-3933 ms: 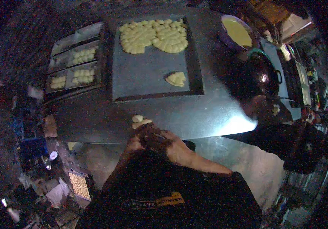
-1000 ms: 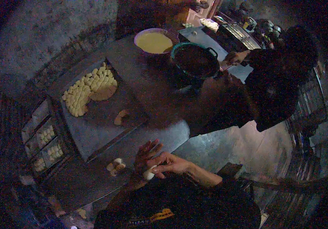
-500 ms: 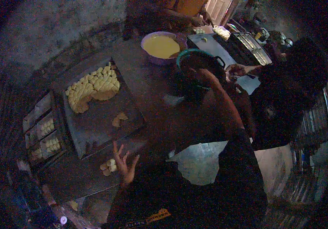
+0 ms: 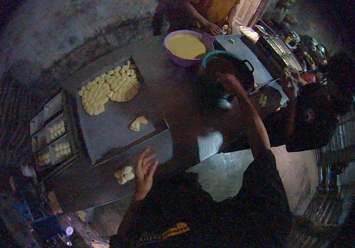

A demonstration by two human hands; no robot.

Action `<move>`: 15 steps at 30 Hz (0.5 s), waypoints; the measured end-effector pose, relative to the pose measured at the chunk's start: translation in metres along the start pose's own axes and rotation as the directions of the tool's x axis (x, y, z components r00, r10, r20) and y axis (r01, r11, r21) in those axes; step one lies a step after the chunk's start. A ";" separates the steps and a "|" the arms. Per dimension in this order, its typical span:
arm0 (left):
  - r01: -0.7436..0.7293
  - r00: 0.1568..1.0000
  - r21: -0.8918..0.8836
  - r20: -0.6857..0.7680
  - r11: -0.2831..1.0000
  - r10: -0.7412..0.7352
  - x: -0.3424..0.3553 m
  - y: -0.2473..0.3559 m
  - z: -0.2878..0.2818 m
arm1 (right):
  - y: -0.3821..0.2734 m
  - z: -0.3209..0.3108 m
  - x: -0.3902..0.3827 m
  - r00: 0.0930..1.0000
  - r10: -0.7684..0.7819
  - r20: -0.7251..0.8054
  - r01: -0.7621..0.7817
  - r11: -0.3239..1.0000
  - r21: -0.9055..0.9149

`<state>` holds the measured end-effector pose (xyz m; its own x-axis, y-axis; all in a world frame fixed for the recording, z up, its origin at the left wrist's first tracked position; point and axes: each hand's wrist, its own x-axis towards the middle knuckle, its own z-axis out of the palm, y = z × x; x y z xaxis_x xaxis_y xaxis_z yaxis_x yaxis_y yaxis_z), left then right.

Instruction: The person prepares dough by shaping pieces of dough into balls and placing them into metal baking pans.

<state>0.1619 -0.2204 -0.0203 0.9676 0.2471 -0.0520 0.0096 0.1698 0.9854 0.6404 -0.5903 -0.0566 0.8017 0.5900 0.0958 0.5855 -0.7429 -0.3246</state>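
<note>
My left hand (image 4: 146,167) hovers with spread fingers at the table's front, just right of several small pale dough pieces (image 4: 124,175). My right hand (image 4: 229,80) reaches deep into a dark pot with a teal rim (image 4: 221,53); its fingers and anything they hold are hidden in shadow. Behind my left hand lies a large metal tray (image 4: 103,138) bearing clustered dough pieces (image 4: 94,99) and a separate small dough wedge (image 4: 138,123). A purple bowl of yellow liquid (image 4: 185,47) sits beyond the pot.
A divided pan (image 4: 43,115) with dough balls stands left of the tray. A co-worker in dark clothing (image 4: 318,107) works at the right, beside my reaching arm. Another person in orange (image 4: 206,12) stands at the far side, near a metal sheet (image 4: 241,53) and more trays.
A second ago both my hands were together around a pale dough piece. My right hand has since moved up and right into the pot; my left stayed near the front, fingers spread.
</note>
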 end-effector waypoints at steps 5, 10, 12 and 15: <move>0.027 0.997 -0.223 0.081 0.974 -0.009 0.013 0.036 0.001 | -0.265 -0.038 -0.037 0.893 0.011 0.450 -0.431 0.307 0.848; -0.005 1.000 -0.295 0.019 0.955 0.012 0.013 -0.004 -0.018 | -0.408 -0.013 -0.115 0.876 -0.276 0.396 -0.215 0.511 0.832; 0.000 0.998 -0.061 -0.058 0.998 -0.004 0.003 0.002 -0.038 | -0.439 0.004 -0.125 0.912 -0.122 0.391 -0.299 0.454 0.839; 0.036 0.973 0.076 -0.232 0.996 -0.017 -0.017 0.008 -0.066 | -0.475 0.016 -0.119 0.933 -0.181 0.312 -0.108 0.685 0.720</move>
<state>0.1289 -0.1607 -0.0223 0.8823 0.4587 -0.1052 0.0635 0.1056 0.9924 0.2647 -0.3029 0.0712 0.6039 0.7836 -0.1457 0.2281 -0.3451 -0.9104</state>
